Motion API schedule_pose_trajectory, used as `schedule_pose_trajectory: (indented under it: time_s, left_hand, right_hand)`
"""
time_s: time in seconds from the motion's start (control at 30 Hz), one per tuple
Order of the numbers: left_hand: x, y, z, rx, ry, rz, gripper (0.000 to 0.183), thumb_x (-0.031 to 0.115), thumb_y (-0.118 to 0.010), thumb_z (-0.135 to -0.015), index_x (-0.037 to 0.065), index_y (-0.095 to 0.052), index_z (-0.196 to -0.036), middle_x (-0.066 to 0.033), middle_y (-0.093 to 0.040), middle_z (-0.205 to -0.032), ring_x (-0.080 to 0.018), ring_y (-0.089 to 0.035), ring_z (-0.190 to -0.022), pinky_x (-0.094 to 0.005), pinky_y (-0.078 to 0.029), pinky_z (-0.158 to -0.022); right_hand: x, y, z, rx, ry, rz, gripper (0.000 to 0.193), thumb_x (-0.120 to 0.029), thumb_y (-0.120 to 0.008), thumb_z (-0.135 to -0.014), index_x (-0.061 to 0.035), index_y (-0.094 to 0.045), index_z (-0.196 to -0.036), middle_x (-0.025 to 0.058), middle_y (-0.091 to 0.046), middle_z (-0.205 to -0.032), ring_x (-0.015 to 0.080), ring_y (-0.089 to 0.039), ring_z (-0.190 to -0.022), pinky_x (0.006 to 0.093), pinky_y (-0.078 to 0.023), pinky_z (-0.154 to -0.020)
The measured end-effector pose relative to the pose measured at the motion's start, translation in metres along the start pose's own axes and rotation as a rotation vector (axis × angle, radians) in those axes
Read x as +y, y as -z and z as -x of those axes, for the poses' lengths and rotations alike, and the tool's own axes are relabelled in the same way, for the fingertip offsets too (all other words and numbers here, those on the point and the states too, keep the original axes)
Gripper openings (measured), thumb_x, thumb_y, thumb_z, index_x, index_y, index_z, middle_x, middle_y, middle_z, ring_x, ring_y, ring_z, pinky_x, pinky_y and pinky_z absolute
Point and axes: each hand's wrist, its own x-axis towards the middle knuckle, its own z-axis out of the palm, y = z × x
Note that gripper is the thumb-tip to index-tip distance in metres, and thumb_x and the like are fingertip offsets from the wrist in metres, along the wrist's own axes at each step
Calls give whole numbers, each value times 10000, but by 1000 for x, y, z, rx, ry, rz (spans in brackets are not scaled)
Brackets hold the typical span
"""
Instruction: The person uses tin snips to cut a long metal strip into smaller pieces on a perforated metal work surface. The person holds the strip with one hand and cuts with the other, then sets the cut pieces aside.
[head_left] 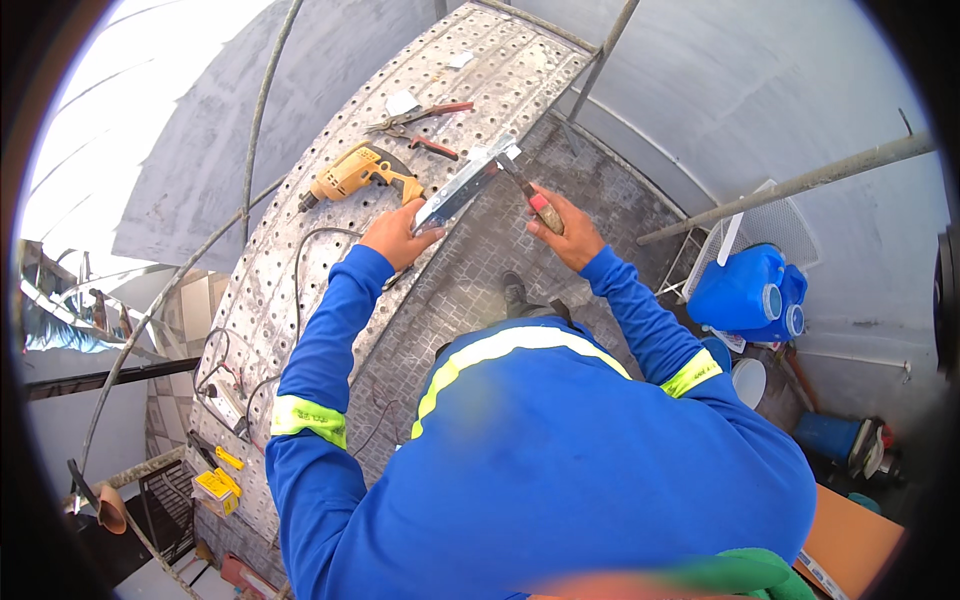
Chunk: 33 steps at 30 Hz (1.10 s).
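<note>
Left hand (398, 232): yours, fingers wrapped around the near end of the shiny angled metal strip (462, 187), holding it down on the platform edge.
Right hand (562, 224): closed tight on the brownish handle of a hammer (524, 184); its head sits at the far end of the strip, touching or just above it, can't tell which.
Metal strip: lies diagonally, near-left to far-right, across the right edge of the perforated metal scaffold platform (290, 290), between your two hands.
Yellow power drill (358, 173): on the platform, just left of your left hand, black cord trailing toward you.
Red-handled tin snips (425, 125): on the platform beyond the drill, jaws spread.
White power strip (225, 403): near-left end of the platform, cables plugged in.
Yellow box (215, 490): lower left, below the platform.
Blue plastic jugs (748, 292): far right on the ground, well apart from your hands.
Sleeves: blue with yellow reflective bands.
</note>
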Motion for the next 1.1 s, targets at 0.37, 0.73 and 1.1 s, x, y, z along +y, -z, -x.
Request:
schedule_pose_trajectory:
  time_s: [0.37, 0.73, 1.1]
  left_hand:
    - [-3, 3, -3, -21, 42, 35, 533, 438, -704, -886, 65, -605, -1253, -232, -708, -904, -392, -694, -859, -469, -529, -769]
    - [-14, -2, -8, 49, -39, -49, 589, 419, -703, -893, 80, -550, -1349, -246, -695, -905, -389, -689, -850, -467, -521, -765]
    - [-16, -20, -11, 204, 42, -240, 521, 430, -681, -912, 64, -554, -1260, -258, -699, -888, -445, -681, -861, -517, -530, -752]
  right_hand:
    - [4, -7, -8, -4, -49, -53, 644, -275, -701, -941, -96, -437, -1501, 171, -613, -1272, 269, -637, -1107, 380, -484, -977]
    - [-13, -6, -20, 91, 171, 152, 659, -224, -716, -923, -118, -426, -1505, 165, -607, -1216, 270, -649, -1009, 381, -513, -903]
    - [-34, -15, -28, 54, -183, 187, 542, -87, -705, -874, -59, -509, -1379, 231, -647, -1192, 387, -664, -1062, 413, -528, -907]
